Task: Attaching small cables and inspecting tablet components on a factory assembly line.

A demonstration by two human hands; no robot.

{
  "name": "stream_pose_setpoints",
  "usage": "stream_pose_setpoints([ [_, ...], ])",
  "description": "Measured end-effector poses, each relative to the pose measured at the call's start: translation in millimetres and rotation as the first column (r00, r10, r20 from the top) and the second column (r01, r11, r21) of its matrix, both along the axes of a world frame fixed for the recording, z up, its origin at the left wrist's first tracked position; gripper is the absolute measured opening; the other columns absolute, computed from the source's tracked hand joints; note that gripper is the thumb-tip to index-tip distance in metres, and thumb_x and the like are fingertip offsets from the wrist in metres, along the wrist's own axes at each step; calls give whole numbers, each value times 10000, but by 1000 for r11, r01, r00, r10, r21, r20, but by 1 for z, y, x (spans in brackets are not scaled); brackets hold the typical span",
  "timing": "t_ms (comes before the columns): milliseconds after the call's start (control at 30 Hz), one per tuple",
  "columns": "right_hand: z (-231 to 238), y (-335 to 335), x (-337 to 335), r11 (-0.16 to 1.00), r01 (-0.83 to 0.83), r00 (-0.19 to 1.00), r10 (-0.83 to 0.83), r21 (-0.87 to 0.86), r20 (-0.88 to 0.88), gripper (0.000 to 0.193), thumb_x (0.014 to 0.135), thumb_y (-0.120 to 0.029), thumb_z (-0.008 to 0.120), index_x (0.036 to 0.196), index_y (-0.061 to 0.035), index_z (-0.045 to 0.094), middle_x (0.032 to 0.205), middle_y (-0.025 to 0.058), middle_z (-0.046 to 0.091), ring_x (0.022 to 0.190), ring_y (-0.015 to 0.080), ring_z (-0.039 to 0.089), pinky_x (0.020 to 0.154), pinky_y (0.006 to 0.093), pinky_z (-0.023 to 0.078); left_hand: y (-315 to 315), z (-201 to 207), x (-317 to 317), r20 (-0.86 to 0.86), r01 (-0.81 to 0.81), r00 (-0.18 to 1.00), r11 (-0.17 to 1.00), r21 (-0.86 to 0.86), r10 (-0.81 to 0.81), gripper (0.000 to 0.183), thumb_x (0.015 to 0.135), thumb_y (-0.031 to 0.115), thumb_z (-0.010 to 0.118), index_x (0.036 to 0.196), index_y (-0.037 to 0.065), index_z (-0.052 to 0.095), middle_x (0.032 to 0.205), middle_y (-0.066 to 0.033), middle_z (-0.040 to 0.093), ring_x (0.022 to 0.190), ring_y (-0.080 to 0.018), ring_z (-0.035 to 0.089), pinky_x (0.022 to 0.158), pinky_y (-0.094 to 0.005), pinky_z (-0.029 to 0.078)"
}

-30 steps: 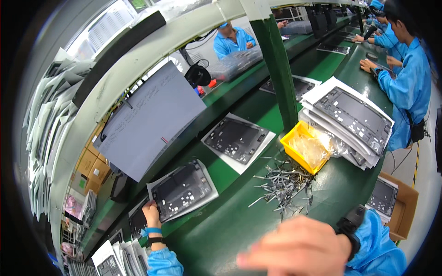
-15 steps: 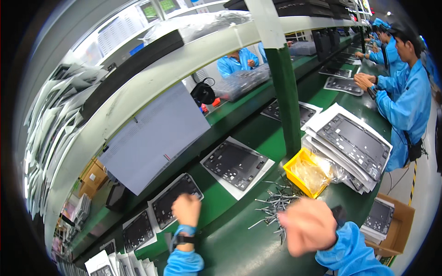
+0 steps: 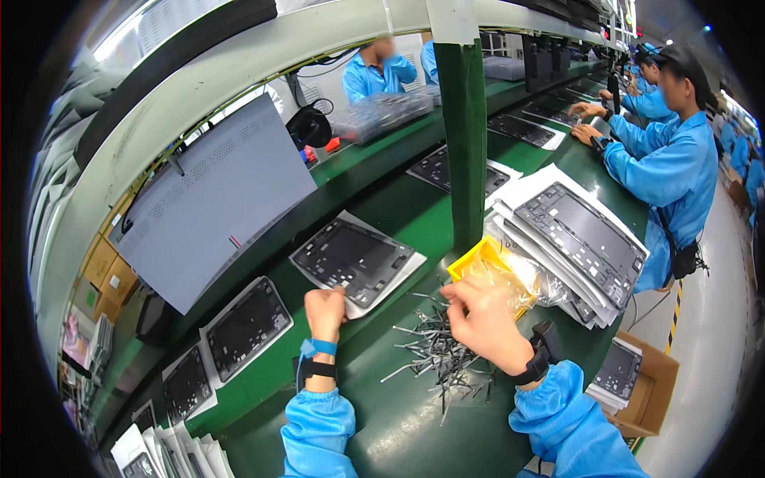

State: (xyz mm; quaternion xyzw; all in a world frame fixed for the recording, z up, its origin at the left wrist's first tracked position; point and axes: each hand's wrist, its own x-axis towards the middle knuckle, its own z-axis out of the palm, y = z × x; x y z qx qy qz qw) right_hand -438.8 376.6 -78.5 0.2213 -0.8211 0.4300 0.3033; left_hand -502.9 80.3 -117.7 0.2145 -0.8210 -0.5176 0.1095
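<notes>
My left hand is at the near edge of a black, flat device housing dotted with small pale patches, which lies on a white sheet. Its fingers are curled closed at that edge. My right hand is above the right side of a tangled pile of thin black and grey strips. Thumb and forefinger come together there; whatever may lie between them is too small to make out. Just beyond this hand stands a yellow bin with clear plastic film inside.
More housings lie along the green belt at left. A stack of housings and white sheets stands beyond the bin, beside a green post. A cardboard box sits at right. Co-workers in blue work farther along.
My left hand has shifted right, from the neighbouring housing to this one's near edge. My right hand has moved farther out, over the strips by the bin. The view has turned rightward.
</notes>
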Motion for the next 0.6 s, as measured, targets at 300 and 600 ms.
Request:
stream_pose_setpoints([
  [300, -15, -7, 16, 901, -303, 941, 232, 311, 246, 187, 817, -11, 656, 1001, 3, 690, 934, 167, 670, 938, 372, 645, 817, 453, 542, -48, 42, 140, -508, -62, 830, 942, 329, 232, 183, 899, -39, 664, 1017, 85, 599, 824, 16, 596, 703, -72, 528, 594, -238, 391],
  [600, -6, -10, 7, 966, -223, 954, 190, 128, 231, 129, 924, 13, 644, 1039, 1, 702, 909, 145, 639, 800, 292, 626, 726, 361, 497, 32, 47, 389, -96, -512, 844, 845, 155, 528, 280, 1041, 33, 580, 1279, -102, 639, 1226, -162, 682, 1118, -205, 622, 1013, -323, 473],
])
